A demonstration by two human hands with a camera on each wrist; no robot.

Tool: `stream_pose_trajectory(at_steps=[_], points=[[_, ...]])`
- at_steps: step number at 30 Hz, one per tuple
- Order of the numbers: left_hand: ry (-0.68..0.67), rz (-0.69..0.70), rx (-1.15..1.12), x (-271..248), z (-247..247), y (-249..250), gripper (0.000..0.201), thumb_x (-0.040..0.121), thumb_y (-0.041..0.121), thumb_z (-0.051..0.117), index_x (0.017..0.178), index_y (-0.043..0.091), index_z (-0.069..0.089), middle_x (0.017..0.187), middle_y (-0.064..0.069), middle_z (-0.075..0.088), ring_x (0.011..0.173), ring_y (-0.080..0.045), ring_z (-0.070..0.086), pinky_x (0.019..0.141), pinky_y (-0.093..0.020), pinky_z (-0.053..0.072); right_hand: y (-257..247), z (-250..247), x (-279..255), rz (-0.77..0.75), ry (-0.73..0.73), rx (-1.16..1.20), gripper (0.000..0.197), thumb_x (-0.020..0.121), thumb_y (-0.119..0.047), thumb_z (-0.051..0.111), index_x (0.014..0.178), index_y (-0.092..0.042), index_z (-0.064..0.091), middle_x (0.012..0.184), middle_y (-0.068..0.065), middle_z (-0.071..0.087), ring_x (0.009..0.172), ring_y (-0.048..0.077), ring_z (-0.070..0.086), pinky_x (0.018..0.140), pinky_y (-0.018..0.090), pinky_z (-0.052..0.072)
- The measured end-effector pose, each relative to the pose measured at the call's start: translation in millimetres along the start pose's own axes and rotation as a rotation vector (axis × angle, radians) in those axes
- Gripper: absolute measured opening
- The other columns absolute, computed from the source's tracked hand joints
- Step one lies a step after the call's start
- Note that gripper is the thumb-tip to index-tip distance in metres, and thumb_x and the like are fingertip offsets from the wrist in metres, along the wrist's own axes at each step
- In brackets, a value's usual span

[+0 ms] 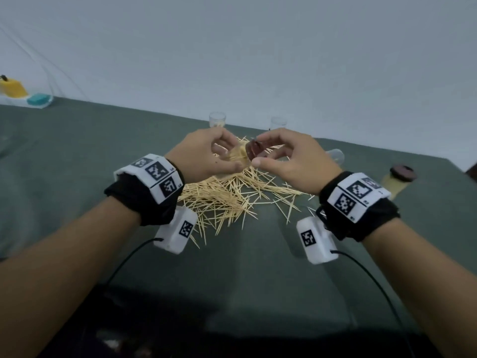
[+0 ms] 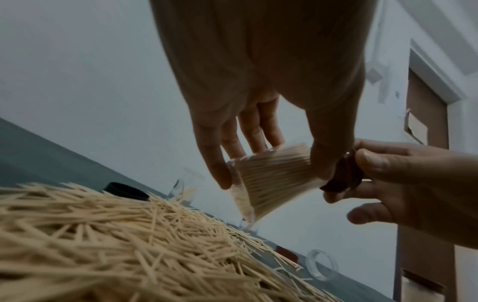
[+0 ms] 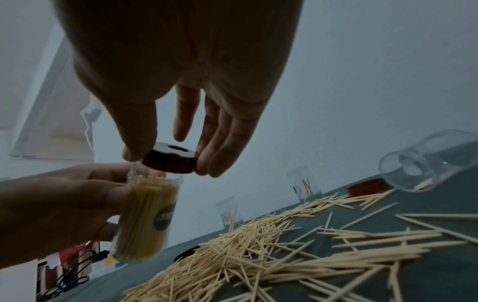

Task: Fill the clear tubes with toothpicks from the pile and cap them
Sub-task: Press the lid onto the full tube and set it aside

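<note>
The left hand [image 1: 206,156] grips a clear tube [image 3: 147,216] packed full of toothpicks, held above the pile of toothpicks [image 1: 232,200] near the middle of the table [image 1: 77,156], with its mouth turned toward the right hand [image 1: 291,161]. That hand pinches a dark reddish cap [image 3: 169,160] between thumb and fingertips, and the cap sits tilted at the tube's rim, one edge touching and not yet seated. To cap it well, I judge the left hand should hold the tube steady and level the mouth, while the right squares the cap to the rim before pressing or turning; any toothpick tips standing proud of the mouth may block it and want tapping down first. Around them, going left to right: a yellow object [image 1: 11,87] and a teal one [image 1: 38,99] at the far left corner; two upright tubes at the far edge, one [image 1: 217,119] with a few picks, the other [image 1: 278,123] near it; a black cap [image 2: 126,191] lying by the pile; an empty tube [image 1: 335,156] on its side right of the hands; and a filled, capped tube [image 1: 395,180] lying toward the right edge. Loose picks under the hands could catch a dropped cap.
</note>
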State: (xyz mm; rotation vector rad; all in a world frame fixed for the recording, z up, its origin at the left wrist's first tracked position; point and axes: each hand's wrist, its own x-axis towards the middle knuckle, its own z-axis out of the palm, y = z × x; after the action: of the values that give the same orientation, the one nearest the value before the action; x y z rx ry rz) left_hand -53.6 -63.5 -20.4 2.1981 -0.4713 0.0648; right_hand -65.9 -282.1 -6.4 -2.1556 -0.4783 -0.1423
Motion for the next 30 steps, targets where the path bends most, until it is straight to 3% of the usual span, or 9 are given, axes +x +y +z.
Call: stream_pose_trajectory(at_steps=[3,7,12,15,18,22,24,26,30], points=[[-0.008,0.020,-0.011,2,7,3,0.043,0.071,0.039,0.083,0.108,0.027,0.062,0.105,0.015,0.065,0.095,0.002,0.063,0.072,-0.007,0.047,3,-1,-2,0.012,-0.008,0.008,0.034,0.074,-0.032,0.083,0.104,-0.033,0.066,0.103,-0.014,0.070,0.083,0.007,0.069,0.074,0.032,0.060],[-0.006,0.040,-0.015,3,10,0,0.044,0.070,0.045,0.082,0.107,0.031,0.063,0.108,0.013,0.066,0.099,-0.003,0.064,0.082,-0.021,0.051,8,-2,-3,0.029,-0.020,0.050,0.035,0.074,-0.030,0.083,0.106,-0.032,0.067,0.104,-0.013,0.069,0.085,0.012,0.069,0.066,0.034,0.061],[-0.042,0.046,-0.006,5,15,-4,0.059,0.062,0.064,0.077,0.111,0.034,0.063,0.111,0.015,0.066,0.102,-0.003,0.064,0.087,-0.028,0.052,14,-2,-5,0.027,-0.014,0.044,0.037,0.074,-0.032,0.082,0.108,-0.031,0.067,0.107,-0.014,0.069,0.086,0.014,0.068,0.071,0.028,0.058],[-0.052,0.036,0.013,6,19,-5,0.053,0.068,0.058,0.079,0.112,0.033,0.063,0.111,0.015,0.067,0.102,-0.002,0.063,0.089,-0.031,0.053,16,-2,-6,0.025,-0.022,0.031,0.038,0.074,-0.034,0.082,0.108,-0.033,0.067,0.106,-0.015,0.068,0.086,0.013,0.068,0.073,0.026,0.056],[-0.061,0.034,-0.004,6,20,-4,0.048,0.073,0.052,0.079,0.112,0.031,0.063,0.108,0.014,0.068,0.098,-0.002,0.065,0.088,-0.031,0.054,17,-2,-6,0.031,-0.015,0.032,0.041,0.073,-0.036,0.082,0.111,-0.032,0.067,0.108,-0.014,0.068,0.086,0.012,0.068,0.076,0.027,0.056],[-0.042,-0.012,-0.135,5,21,1,0.068,0.068,0.066,0.072,0.122,0.029,0.056,0.105,0.009,0.069,0.094,-0.009,0.069,0.077,-0.034,0.058,16,-6,-10,0.023,-0.051,0.071,0.067,0.065,-0.038,0.087,0.124,-0.035,0.056,0.121,-0.014,0.062,0.094,0.005,0.067,0.087,0.031,0.056],[-0.007,-0.046,-0.212,6,22,7,0.065,0.075,0.061,0.071,0.126,0.027,0.048,0.101,0.003,0.071,0.088,-0.017,0.072,0.068,-0.037,0.059,17,-7,-12,0.031,-0.105,0.100,0.088,0.057,-0.038,0.092,0.131,-0.037,0.045,0.133,-0.015,0.053,0.100,0.007,0.066,0.088,0.035,0.056],[0.006,-0.071,-0.283,8,25,17,0.051,0.085,0.047,0.068,0.125,0.027,0.045,0.094,-0.004,0.072,0.080,-0.025,0.073,0.062,-0.041,0.060,20,-6,-16,0.005,-0.117,0.079,0.100,0.050,-0.043,0.093,0.133,-0.039,0.036,0.140,-0.014,0.047,0.101,0.009,0.064,0.085,0.038,0.056],[-0.017,-0.071,-0.372,10,35,35,0.034,0.094,0.034,0.060,0.124,0.027,0.046,0.086,-0.011,0.072,0.077,-0.036,0.072,0.063,-0.054,0.060,22,-7,-22,-0.036,-0.020,0.043,0.098,0.051,-0.041,0.092,0.129,-0.034,0.033,0.135,-0.015,0.051,0.091,0.007,0.065,0.081,0.034,0.054]])
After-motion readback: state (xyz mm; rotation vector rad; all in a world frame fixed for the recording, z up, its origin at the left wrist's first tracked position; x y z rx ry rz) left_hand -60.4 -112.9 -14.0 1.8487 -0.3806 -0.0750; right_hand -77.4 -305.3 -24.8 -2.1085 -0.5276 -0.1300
